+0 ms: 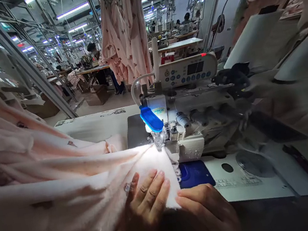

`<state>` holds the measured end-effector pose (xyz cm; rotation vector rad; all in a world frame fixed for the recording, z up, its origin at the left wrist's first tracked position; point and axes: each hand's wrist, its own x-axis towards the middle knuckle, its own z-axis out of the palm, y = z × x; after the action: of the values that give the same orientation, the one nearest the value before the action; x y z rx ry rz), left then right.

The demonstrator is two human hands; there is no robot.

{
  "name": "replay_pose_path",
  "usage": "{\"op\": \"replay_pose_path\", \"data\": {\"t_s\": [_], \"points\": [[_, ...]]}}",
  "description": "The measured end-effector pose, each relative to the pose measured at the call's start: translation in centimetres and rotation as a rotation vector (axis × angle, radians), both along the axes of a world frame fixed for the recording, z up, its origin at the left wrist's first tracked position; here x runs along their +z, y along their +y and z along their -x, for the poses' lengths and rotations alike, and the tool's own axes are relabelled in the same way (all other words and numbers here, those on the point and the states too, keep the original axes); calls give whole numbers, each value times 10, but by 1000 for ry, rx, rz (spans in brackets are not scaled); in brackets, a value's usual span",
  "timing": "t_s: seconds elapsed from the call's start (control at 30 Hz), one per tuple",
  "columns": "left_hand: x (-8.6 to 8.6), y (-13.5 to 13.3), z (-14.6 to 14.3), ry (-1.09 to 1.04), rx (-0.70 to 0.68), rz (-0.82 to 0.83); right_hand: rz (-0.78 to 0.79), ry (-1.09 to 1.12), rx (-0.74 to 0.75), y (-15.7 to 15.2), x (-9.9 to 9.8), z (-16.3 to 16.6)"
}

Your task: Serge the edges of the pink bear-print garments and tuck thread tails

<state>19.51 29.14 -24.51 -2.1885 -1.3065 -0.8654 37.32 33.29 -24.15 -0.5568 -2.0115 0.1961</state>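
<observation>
Pale pink printed fabric (pixel 89 185) spreads across the left side and runs under the presser foot (pixel 157 140) of a sewing machine (pixel 156 103). My left hand (pixel 149 195) lies flat on the brightly lit fabric, fingers stretched toward the needle area. To its right, my right hand (pixel 208 209) pinches the fabric's edge between thumb and forefinger. A blue oval guard (pixel 151 119) hangs just above the foot. Along the fabric's right edge, a ruffled strip shows beside a dark blue plate (pixel 196 173).
A dark-handled tool (pixel 303 163), perhaps snips, lies on the table at right. White thread cones (pixel 255 35) stand behind it. A control panel (pixel 186 70) tops the machine. Pink garments (pixel 123 38) hang beyond, and a person (pixel 95 54) sits farther back.
</observation>
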Motion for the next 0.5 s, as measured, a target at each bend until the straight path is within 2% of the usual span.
{"op": "replay_pose_path", "data": {"t_s": [0.13,0.27,0.4,0.5], "points": [[3,11,8,46,-14,-51,12,57,-60,6,-2,5],[6,22,12,26,5,-91,-8,69,-48,20,-6,13],[16,25,19,50,78,100,-90,81,-78,37,-7,21],[19,32,26,59,54,174,-136,55,-90,51,-4,25]]}}
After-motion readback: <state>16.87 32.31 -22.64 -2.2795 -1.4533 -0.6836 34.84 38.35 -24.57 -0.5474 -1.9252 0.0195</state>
